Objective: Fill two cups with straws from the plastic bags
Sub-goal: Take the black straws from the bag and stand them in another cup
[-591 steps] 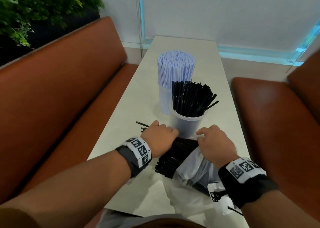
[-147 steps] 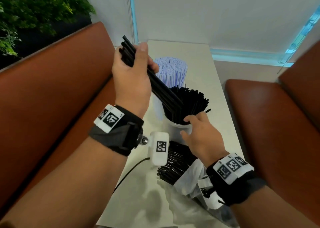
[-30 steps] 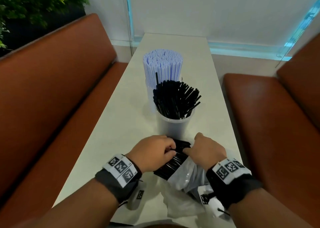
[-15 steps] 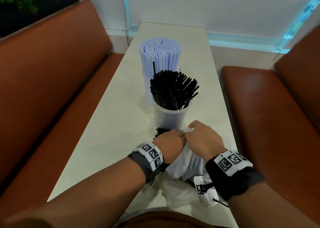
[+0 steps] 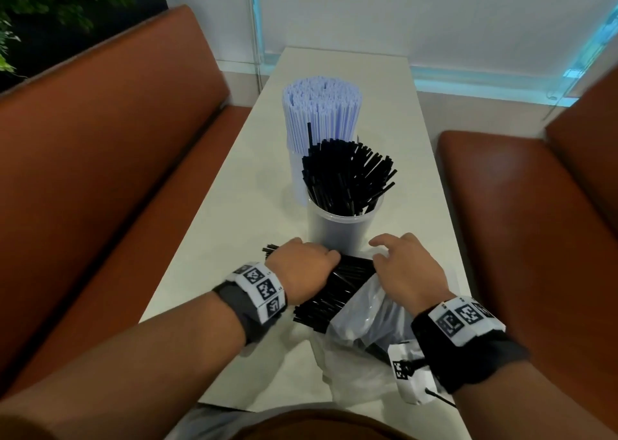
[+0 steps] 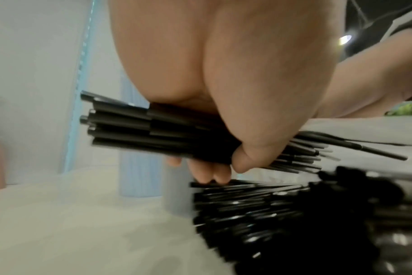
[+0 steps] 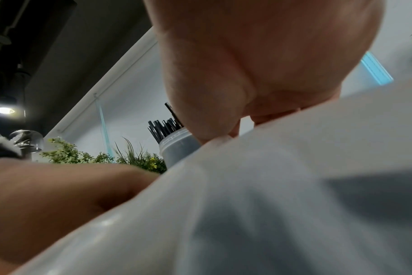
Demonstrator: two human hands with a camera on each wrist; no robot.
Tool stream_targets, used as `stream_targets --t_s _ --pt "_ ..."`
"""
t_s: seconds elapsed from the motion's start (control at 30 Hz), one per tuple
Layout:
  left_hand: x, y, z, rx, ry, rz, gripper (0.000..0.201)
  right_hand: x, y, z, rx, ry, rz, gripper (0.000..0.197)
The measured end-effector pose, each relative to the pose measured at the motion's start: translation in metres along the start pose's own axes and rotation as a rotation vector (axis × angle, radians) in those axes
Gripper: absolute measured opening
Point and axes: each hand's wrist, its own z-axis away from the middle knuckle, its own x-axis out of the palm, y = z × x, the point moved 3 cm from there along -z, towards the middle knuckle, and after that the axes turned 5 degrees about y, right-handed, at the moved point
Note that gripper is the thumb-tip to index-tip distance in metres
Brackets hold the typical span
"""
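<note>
A clear cup [image 5: 337, 230] packed with black straws [image 5: 347, 175] stands mid-table, and behind it a second cup holds lavender straws [image 5: 321, 112]. My left hand [image 5: 309, 262] grips a bundle of black straws [image 6: 153, 134] just above the table, in front of the near cup. Their tips stick out to its left. More black straws [image 5: 326, 301] spill from the mouth of a translucent plastic bag [image 5: 364, 326] lying at the near edge. My right hand [image 5: 398, 269] holds the bag at its mouth, fingers curled over the film [image 7: 294, 186].
The narrow white table [image 5: 234, 212] runs away from me between two brown benches [image 5: 100, 172]. A wall and window strip close the far end. Plants stand behind the left bench. A wrist-camera unit [image 5: 409, 372] hangs below my right wrist.
My hands were pressed together at the bag's mouth half a second ago. The left hand has since slid left with a bundle of black straws, and the right stays on the bag.
</note>
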Motion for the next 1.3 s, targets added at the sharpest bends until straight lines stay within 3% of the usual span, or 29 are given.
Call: stream_targets --t_s 0.33,0.43,0.57,0.67,0.8,0.93,1.07,1.17,1.3 --pt "0.019 -0.096 0.074 -0.268 -0.035 0.01 0.018 0.008 0.004 0.001 0.024 0.0 -0.004 0.037" --pt "0.021 -0.108 0.082 -0.335 0.008 0.034 0.018 0.005 -0.007 0.006 -0.037 0.128 -0.199 0.048" --pt "0.018 -0.115 0.091 -0.452 0.037 0.144 0.019 -0.001 -0.026 0.017 -0.168 0.215 -0.48 0.047" --pt "0.013 -0.099 0.088 -0.387 0.056 0.187 0.021 0.001 -0.04 0.029 -0.217 0.208 -0.631 0.046" --pt "-0.001 -0.06 0.072 -0.208 0.136 0.236 0.02 0.007 -0.047 0.033 -0.125 0.196 -0.842 0.036" --pt "-0.015 -0.031 0.055 -0.102 0.181 0.191 0.015 0.0 -0.04 0.026 -0.06 0.218 -0.843 0.04" --pt "-0.023 -0.01 0.038 -0.107 0.189 0.249 0.025 -0.005 -0.04 0.024 -0.047 0.22 -0.805 0.045" --pt "-0.027 -0.015 0.038 -0.139 0.186 0.252 0.035 -0.021 -0.033 0.024 -0.01 0.331 -0.999 0.046" --pt "-0.036 -0.001 0.03 -0.127 0.26 0.231 0.033 -0.014 -0.05 0.029 -0.096 0.116 -0.866 0.036"
